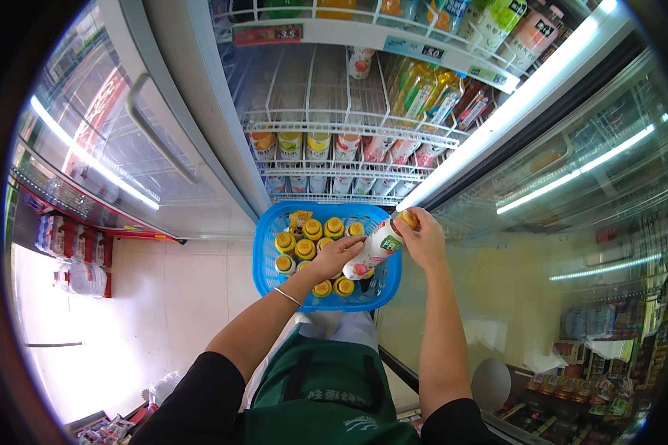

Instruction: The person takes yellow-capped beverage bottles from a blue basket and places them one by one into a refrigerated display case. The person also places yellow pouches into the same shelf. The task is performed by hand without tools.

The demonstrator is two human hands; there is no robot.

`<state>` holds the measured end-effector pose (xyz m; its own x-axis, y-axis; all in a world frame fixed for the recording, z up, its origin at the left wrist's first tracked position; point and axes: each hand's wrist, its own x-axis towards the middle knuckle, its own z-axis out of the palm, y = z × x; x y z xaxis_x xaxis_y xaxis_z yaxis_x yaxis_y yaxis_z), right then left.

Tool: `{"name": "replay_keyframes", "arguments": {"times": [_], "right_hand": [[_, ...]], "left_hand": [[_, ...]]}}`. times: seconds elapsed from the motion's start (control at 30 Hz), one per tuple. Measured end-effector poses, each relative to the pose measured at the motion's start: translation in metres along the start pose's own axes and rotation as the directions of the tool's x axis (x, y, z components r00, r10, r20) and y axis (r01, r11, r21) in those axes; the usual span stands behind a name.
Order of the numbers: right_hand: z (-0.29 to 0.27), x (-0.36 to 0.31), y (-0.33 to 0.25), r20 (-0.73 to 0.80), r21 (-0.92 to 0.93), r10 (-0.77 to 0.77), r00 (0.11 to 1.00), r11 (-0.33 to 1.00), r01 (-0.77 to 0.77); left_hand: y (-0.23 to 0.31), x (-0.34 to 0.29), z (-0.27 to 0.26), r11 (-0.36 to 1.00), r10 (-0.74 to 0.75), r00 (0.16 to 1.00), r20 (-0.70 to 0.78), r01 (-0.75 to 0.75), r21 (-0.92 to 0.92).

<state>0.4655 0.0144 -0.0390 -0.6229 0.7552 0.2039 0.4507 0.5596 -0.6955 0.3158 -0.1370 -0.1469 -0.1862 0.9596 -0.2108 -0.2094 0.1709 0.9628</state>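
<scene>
A white drink bottle (pixel 379 248) with pink and green print and a yellow cap tilts over the blue plastic basket (pixel 260 259). Its cap end, at the upper right, is gripped by my right hand (pixel 425 239). My left hand (pixel 335 256) closes on the bottle's left side near its base; part of its fingers is hidden. Beneath the hands, several yellow-capped bottles (pixel 305 248) stand upright in the basket. My forearms hide some of the bottles at the basket's near side.
Ahead is an open drinks cooler with white wire shelves (pixel 334 119) holding rows of bottles. A glass door with a handle (pixel 152 130) stands to the left, another glass door (pixel 542 245) to the right. Packaged drinks (pixel 78 245) sit on the left. My green apron (pixel 319 389) is below.
</scene>
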Motion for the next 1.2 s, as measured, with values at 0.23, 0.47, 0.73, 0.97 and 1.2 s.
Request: {"name": "replay_keyframes", "arguments": {"times": [0.23, 0.47, 0.73, 0.97, 1.2], "right_hand": [[-0.018, 0.040, -0.077, 0.017, 0.443, -0.024, 1.000, 0.897, 0.014], [0.008, 0.087, -0.105, 0.046, 0.556, -0.075, 0.996, 0.830, 0.037], [0.041, 0.210, -0.090, -0.321, 0.238, -0.352, 0.879, 0.869, 0.434], [0.076, 0.327, -0.053, -0.020, -0.022, -0.109, 0.994, 0.994, 0.109], [0.072, 0.356, -0.090, 0.134, -0.159, -0.147, 0.980, 0.973, 0.167]], "left_hand": [[0.095, 0.000, -0.006, 0.882, 0.242, 0.964, -0.114, -0.169, 0.440], [0.178, 0.055, -0.030, 0.595, 0.729, 0.659, -0.185, -0.476, 0.648], [0.188, 0.137, -0.088, 0.364, 0.584, 0.777, -0.233, 0.005, 0.932], [0.180, 0.149, -0.086, 0.229, 0.422, 0.881, -0.213, 0.124, 0.966], [0.181, 0.142, -0.093, 0.249, 0.397, 0.892, -0.215, 0.121, 0.961]]}}
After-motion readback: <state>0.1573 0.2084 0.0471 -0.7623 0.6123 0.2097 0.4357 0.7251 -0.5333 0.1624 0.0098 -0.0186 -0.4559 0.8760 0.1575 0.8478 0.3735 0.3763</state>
